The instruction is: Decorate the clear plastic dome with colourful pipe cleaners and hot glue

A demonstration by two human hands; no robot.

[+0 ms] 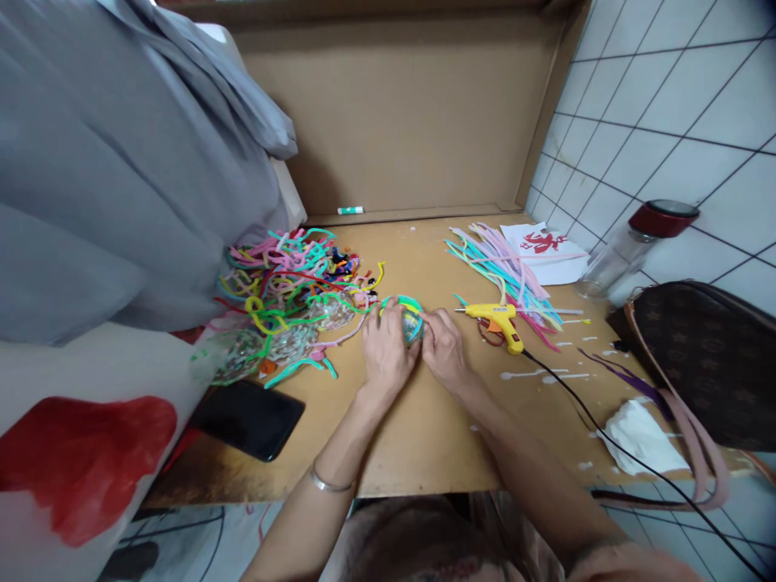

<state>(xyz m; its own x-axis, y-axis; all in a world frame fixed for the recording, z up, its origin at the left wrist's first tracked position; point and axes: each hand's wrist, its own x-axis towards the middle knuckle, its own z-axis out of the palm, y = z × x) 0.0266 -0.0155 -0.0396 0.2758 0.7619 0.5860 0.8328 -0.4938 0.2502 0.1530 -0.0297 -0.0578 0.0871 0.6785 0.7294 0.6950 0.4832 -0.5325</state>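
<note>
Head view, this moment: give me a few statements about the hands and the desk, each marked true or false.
1. Both hands, left hand and right hand, hold one small glittery piece. True.
2. The yellow glue gun is in the right hand. False: it lies on the desk, unheld.
3. A black phone lies left of the left forearm. True.
4. The jar has a green lid. False: it is dark red.

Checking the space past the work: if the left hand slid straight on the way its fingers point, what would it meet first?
The left hand points away up the table, fingers on the small glittery piece. Beyond that, probably its green pipe-cleaner loop, then bare board to the cardboard back wall; depth is unclear.
</note>
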